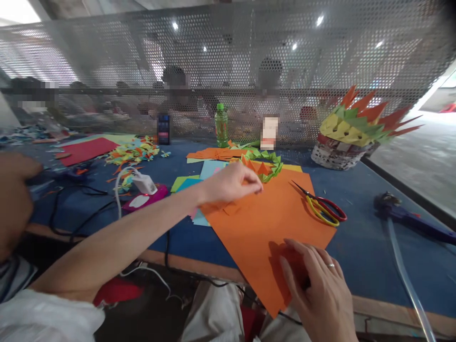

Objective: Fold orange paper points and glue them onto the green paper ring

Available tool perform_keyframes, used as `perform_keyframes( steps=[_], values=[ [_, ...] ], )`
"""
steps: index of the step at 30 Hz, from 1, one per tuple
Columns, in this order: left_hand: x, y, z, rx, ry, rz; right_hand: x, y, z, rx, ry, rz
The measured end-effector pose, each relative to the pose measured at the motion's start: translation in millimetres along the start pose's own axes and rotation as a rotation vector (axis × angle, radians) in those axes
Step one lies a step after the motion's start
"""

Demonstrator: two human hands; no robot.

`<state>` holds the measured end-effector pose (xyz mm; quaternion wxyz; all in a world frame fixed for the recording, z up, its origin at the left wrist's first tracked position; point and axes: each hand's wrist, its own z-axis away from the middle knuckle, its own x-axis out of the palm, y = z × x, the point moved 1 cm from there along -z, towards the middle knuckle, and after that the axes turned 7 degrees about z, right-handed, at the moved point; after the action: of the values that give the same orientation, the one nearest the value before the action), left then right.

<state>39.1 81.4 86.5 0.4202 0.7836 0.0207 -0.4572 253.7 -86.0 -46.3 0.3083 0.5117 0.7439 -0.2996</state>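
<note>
Big orange paper sheet [270, 223] lies flat on the blue desk [363, 247], one corner hanging over the near edge toward the person.

Left hand [231, 183] reaches across from the left to the sheet's far-left edge. Fingers [254, 186] are bunched tight in a pinch right at the paper; can't tell what's betw. them.

Right hand [317, 285] rests on the sheet's near corner, palm down, fingers [290, 273] spread open and flat, gripping nothing.

Scissors w/ red and yellow handles [324, 206] lie just off the sheet's right edge, blades pointing away.

Folded green and orange paper ring [265, 166] sits at the sheet's far end, just beyond the left hand. Blue and green paper sheets [188, 183] stick out from under the orange one on the left.

Further back: green plastic bottle [221, 126] upright by the perforated metal screen [228, 57], and at right a woven basket [337, 154] topped w/ spiky paper pieces.
</note>
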Motion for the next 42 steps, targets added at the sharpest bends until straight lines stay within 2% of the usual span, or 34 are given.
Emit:
perform_keyframes(
  steps=[6, 11, 14, 17, 21, 30, 36, 42],
  values=[
    [57, 36, 74, 0.096, -0.156, 0.083, 0, 3, 1, -0.035, 0.020, -0.013],
    [73, 62, 101, 0.063, -0.277, 0.145, 2, 5, 3, -0.028, 0.015, -0.017],
    [72, 65, 102, -0.008, -0.327, 0.246, 1, 6, 3, -0.024, 0.014, -0.019],
    [70, 59, 99, -0.121, -0.326, 0.416, -2, 4, 1, -0.019, 0.025, -0.044],
    [70, 48, 95, -0.266, -0.309, 0.591, -8, -4, 2, 0.015, 0.058, -0.211],
    [78, 38, 90, -0.244, -0.319, 0.752, -24, -29, -4, -0.030, 0.046, -0.422],
    [89, 30, 86, -0.295, -0.323, 0.914, -27, -32, -13, 0.030, -0.036, -0.530],
    [90, 28, 86, -0.327, -0.276, 0.966, -28, -32, -14, 0.060, -0.023, -0.568]
  ],
)
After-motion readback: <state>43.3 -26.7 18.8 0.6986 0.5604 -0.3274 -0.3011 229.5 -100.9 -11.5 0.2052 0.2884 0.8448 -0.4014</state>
